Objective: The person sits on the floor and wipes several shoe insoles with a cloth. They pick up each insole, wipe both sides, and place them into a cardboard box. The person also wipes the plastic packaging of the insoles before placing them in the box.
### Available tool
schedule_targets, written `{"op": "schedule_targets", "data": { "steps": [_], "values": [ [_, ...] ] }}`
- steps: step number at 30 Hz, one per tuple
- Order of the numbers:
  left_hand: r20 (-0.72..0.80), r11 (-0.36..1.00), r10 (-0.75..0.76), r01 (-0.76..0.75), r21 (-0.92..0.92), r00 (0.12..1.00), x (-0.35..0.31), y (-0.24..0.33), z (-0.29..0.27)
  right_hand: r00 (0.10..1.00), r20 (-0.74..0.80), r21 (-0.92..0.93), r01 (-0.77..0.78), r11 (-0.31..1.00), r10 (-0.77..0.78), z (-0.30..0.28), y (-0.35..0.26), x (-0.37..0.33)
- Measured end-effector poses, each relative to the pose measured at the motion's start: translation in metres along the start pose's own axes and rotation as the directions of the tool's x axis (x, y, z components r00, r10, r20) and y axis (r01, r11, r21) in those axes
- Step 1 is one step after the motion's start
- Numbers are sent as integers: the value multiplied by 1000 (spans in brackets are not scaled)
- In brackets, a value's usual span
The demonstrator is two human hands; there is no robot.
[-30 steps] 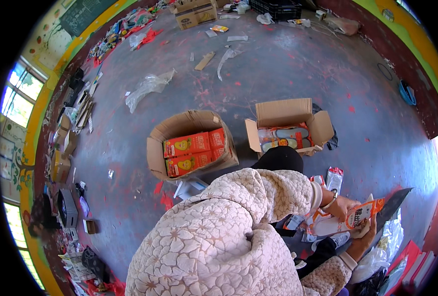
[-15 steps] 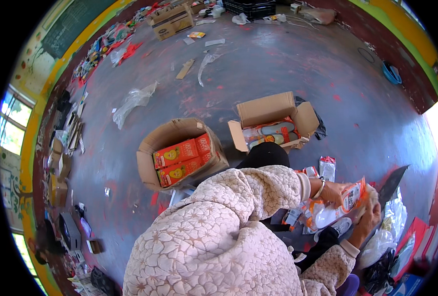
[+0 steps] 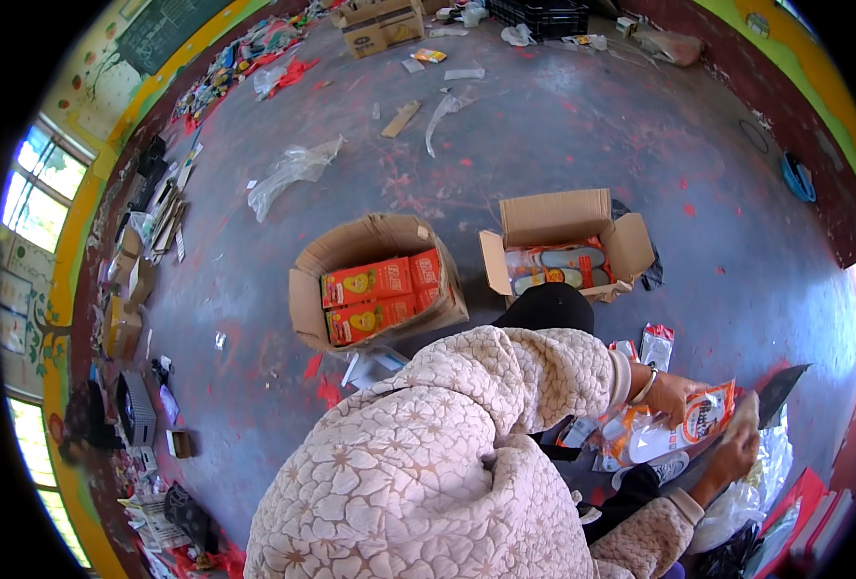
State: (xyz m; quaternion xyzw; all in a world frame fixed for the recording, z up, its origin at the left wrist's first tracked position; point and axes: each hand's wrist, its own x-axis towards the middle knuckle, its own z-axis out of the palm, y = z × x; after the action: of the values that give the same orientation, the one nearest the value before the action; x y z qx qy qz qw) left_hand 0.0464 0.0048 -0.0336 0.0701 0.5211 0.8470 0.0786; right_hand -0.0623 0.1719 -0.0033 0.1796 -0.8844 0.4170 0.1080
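My left hand [image 3: 673,396], with a bracelet at the wrist, grips a clear plastic packet [image 3: 667,434] with an orange and white printed top. A pale insole-like shape shows inside it. Just right of the packet's top edge is my right hand [image 3: 735,449], its fingers curled; a blurred tan shape [image 3: 745,410] rises from it, and what it holds cannot be made out. Ahead of my knee, an open carton [image 3: 555,220] contains packets of grey insoles [image 3: 573,258]. Left of it stands another open carton [image 3: 310,304], holding red boxes [image 3: 365,282] with a yellow picture.
A silvery packet [image 3: 657,344] lies beyond my left hand. White plastic bags [image 3: 773,463] and a dark pointed piece [image 3: 785,391] lie by my right hand. Clear plastic film [image 3: 298,174] and a cardboard strip [image 3: 402,119] are on the floor. Clutter lines the left wall.
The view has shifted, so the cartons and floor sit further right in the picture. My left hand still grips the packet, whose printed top is now flatter and plainer to see.
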Motion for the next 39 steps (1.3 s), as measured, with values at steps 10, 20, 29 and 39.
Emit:
{"op": "schedule_targets", "data": {
  "steps": [10,20,29,39],
  "values": [
    [-522,919,-137,-89,-384,842,-5,25,14,965,175,268,142,953,-194,15,-81,-53],
    [-50,870,74,-40,491,996,2,-25,-53,960,-2,-384,259,886,-281,-2,-12,-4],
    [-79,857,-315,249,-450,946,4,10,-5,958,-223,365,-90,927,181,-27,-27,5],
    [-193,823,-321,172,-541,927,3,6,-17,795,476,-29,442,897,-376,8,-78,-53]
  ]
}}
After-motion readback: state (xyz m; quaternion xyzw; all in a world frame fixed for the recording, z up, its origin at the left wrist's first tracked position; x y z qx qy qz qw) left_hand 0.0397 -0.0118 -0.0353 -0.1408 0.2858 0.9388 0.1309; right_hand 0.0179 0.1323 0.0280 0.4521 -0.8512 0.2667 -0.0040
